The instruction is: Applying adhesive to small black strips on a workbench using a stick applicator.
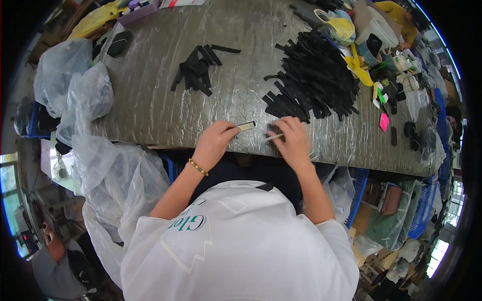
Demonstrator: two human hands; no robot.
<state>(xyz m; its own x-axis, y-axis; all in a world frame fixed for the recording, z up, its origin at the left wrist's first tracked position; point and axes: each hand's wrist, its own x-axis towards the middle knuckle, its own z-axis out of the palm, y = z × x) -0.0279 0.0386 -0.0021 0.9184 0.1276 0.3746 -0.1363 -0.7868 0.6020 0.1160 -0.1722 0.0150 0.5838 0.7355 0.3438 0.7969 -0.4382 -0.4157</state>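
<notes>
My left hand [215, 143] is closed on one end of a flat, pale strip [246, 126] with dark edges and a black tip, held just over the table's near edge. To its right, my right hand [292, 142] pinches a thin, light-coloured stick [274, 137]. Dark material shows by the right fingertips, too blurred to name. Just beyond that hand spreads a large heap of black strips [321, 75]. A smaller pile of black strips [195, 70] lies farther off, left of the middle.
The table [145, 90] has a shiny, wrinkled cover. Clear plastic bags [120, 175] hang along its left side. Cups and containers [374, 47], a yellow ribbon-like piece [360, 67] and a pink tag [384, 122] crowd the right. A person in yellow [399, 17] is at the far right.
</notes>
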